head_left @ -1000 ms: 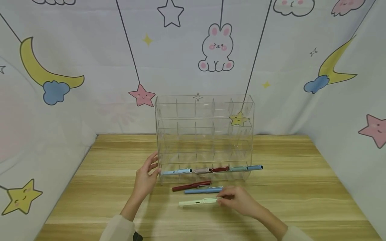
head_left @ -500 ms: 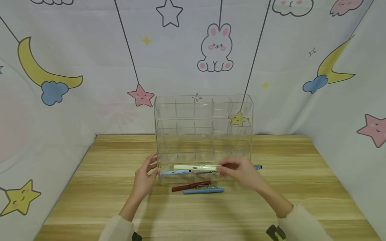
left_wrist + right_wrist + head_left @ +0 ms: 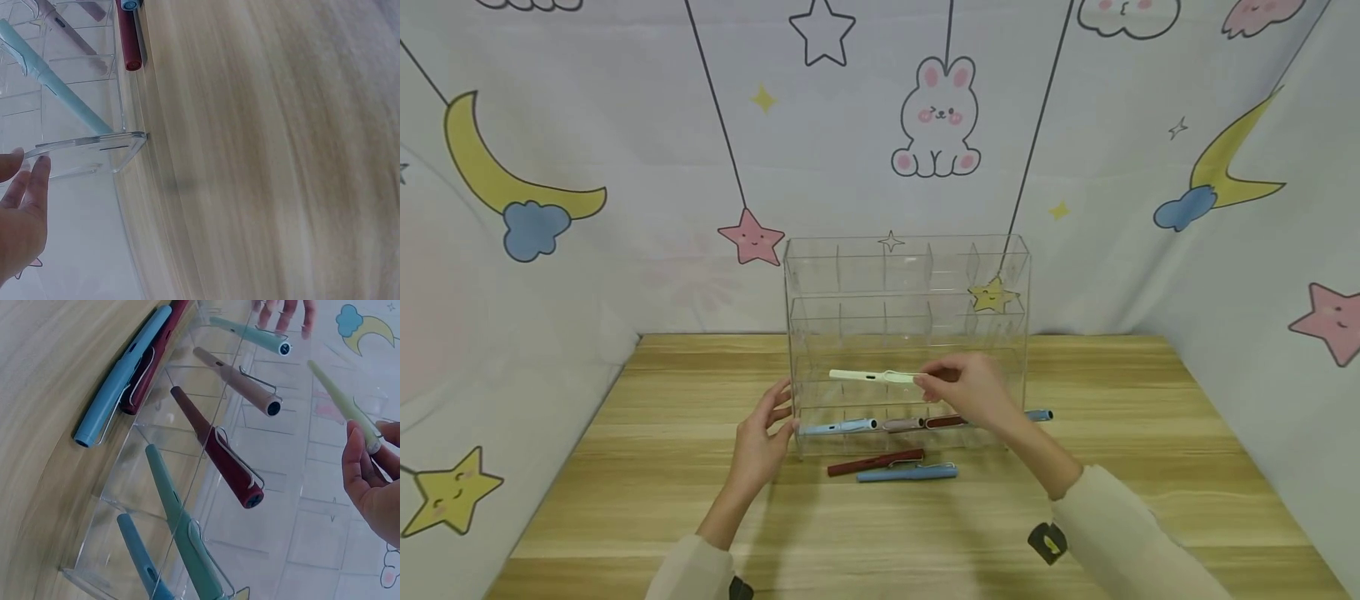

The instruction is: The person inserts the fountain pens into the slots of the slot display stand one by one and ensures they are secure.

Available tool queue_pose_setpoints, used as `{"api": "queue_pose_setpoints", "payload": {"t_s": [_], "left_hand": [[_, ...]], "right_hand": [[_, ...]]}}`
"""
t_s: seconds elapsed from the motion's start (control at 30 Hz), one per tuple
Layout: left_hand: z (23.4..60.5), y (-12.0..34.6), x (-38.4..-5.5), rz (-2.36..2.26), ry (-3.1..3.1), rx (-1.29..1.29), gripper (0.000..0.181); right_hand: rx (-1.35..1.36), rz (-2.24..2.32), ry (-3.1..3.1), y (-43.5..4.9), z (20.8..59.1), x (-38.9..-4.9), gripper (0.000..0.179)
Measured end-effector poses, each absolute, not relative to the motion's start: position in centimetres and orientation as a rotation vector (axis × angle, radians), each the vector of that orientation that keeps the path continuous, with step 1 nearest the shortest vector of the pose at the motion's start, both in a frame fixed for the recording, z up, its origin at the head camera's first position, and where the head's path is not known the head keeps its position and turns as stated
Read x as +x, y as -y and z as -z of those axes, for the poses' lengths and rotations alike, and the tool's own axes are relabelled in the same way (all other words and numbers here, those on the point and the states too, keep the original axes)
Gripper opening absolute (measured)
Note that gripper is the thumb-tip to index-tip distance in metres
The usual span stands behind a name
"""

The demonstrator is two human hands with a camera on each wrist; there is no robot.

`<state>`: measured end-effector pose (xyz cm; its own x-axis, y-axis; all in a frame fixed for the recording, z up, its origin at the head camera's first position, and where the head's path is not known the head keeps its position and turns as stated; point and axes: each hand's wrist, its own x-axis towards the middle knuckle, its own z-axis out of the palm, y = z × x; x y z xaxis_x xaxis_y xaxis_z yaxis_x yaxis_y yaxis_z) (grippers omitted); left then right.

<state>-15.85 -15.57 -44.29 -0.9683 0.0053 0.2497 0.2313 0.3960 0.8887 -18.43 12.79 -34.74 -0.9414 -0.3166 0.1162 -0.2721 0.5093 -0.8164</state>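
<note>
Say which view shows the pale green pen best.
Right wrist: the pale green pen appears largest, both ends visible. Head view shows it smaller, right hand hiding its cap end; left wrist misses it.

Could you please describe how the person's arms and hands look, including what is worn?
The left hand and right hand wear no gloves. The left sleeve and right sleeve are plain cream. A black piece shows by the left one; a dark block with a yellow mark, by the right.

Held pen (image 3: 871, 377) lt. grn — backdrop (image 3: 842, 150) wht w/ star print — tbl. (image 3: 1120, 425) tan woodgrain.
</note>
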Motion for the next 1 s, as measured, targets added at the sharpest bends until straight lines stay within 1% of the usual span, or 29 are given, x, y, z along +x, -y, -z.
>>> {"api": "queue_pose_setpoints", "payload": {"t_s": [0.23,0.47,0.73,1.0], "left_hand": [[44.6,15.5,-16.0,1.604,2.436,-0.208,0.058],[44.5,15.5,-15.9,1.628,2.429,-0.199,0.057],[44.8,15.5,-16.1,1.601,2.416,-0.207,0.059],[44.7,15.4,-16.0,1.604,2.431,-0.193,0.059]], "right_hand": [[-0.505,1.518,-2.652,-11.1,35.6,-19.4,0.016],[-0.423,1.655,-2.598,-9.0,36.2,-19.7,0.014],[-0.482,1.757,-2.51,-7.3,36.7,-20.0,0.017],[-0.473,1.775,-2.485,-6.6,36.8,-20.0,0.019]]}}
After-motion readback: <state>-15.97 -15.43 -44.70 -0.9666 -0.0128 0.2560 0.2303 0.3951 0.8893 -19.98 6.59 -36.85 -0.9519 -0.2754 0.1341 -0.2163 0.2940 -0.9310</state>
